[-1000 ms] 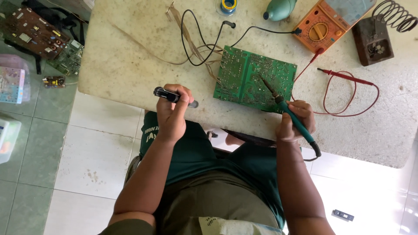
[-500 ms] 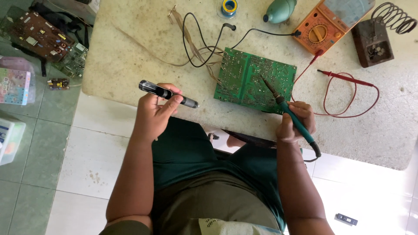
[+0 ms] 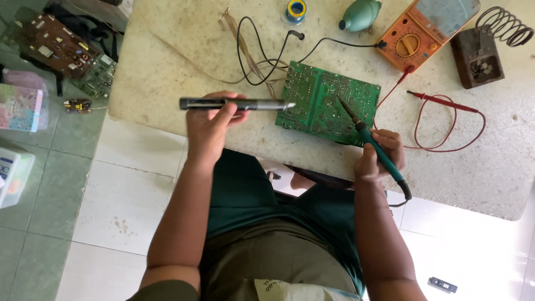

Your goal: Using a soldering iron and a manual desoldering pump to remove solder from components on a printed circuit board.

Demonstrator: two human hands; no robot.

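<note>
Head view, looking straight down: one person is sitting at a pale stone table [image 3: 167, 72] with both arms reaching forward. The left hand [image 3: 210, 124] is holding one dark, slim desoldering pump [image 3: 237, 103] level above the table's near edge. The fingers [image 3: 227, 113] are curling around the pump's middle, pinching it against the thumb, so both ends are sticking out past the hand; its pale tip is pointing right and is just reaching the left edge of one green circuit board [image 3: 326, 100]. The right hand [image 3: 378, 157] is gripping one soldering iron [image 3: 374, 144] by its green handle, fingers pressed together around it like a pen. The iron is slanting up and left, and its dark metal tip is resting on the board's upper right part. The board is lying flat between the two hands, near the table's front edge.

Behind the board, black leads [image 3: 262, 53] are looping across the table. One orange multimeter [image 3: 426, 30] is sitting at the far right, with one red probe [image 3: 440, 103] and its looping red lead lying beside it. One solder spool [image 3: 295, 9], one green blower bulb [image 3: 361, 15] and one brown iron stand [image 3: 484, 47] with a wire coil are lining the far edge. On the green tiled floor to the left, two more circuit boards [image 3: 56, 45] are lying beside a plastic box [image 3: 21, 107].
</note>
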